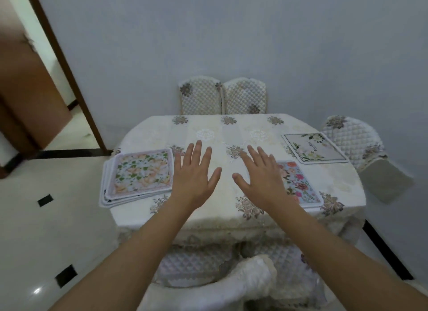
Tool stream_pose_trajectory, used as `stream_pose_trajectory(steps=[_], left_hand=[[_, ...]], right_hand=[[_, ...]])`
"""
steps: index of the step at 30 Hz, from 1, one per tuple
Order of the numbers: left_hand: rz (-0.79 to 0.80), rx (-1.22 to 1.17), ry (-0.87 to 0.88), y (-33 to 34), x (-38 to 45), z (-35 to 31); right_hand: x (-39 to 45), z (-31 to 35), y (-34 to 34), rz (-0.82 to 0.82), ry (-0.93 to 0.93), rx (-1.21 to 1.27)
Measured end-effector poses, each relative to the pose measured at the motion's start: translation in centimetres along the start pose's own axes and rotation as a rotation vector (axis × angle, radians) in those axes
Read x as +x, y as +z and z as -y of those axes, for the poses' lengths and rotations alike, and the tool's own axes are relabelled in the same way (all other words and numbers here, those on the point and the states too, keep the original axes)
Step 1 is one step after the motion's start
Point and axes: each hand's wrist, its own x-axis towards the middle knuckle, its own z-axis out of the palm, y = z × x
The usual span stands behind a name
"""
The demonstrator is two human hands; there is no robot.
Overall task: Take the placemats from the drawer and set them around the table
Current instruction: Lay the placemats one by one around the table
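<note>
- Over the middle of the table (231,208), both hands spread flat, palms down, fingers straight and apart, holding nothing.
- Left hand (194,178) just right of a stack of placemats (139,174); whether touching the cloth or hovering above it, cannot tell.
- Right hand (261,178) partly covering the left edge of a rose-patterned placemat (298,183) lying flat near the front right edge.
- Stack at the table's left edge, topmost mat with green leaves and peach flowers, lower mats fanned out beneath and jutting slightly past the table's edge.
- Further back on the right, a single white-flowered placemat (315,148) with a dark border, set at an angle, apart from the rose one.
- Spread underneath, a cream tablecloth with embroidered flower clusters.
- Beyond the far edge, two quilted chair backs (222,97) side by side against the wall; another quilted chair (354,136) at the right side.
- At far left, an open brown door (30,90) and pale floor tiles with small black squares.
</note>
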Motion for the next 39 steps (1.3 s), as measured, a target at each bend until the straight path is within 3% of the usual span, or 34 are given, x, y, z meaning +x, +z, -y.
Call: stream_pose_trajectory(steps=[8, 16, 23, 39], left_hand=[[-0.022, 0.139, -0.253, -6.0, -7.4, 4.7], [0.027, 0.180, -0.397, -8.4, -17.2, 5.9], [-0.015, 0.190, -0.469, -11.9, -22.6, 10.5], [0.014, 0.172, -0.530, -20.9, -35.3, 30.0]], right_hand=[[-1.4, 7.6, -1.6, -0.012, -0.223, 0.113], [-7.4, 13.2, -0.5, 0.107, -0.363, 0.205], [-9.6, 20.7, -2.1, 0.067, -0.434, 0.190], [-14.0, 45.5, -0.6, 0.082, -0.450, 0.297]])
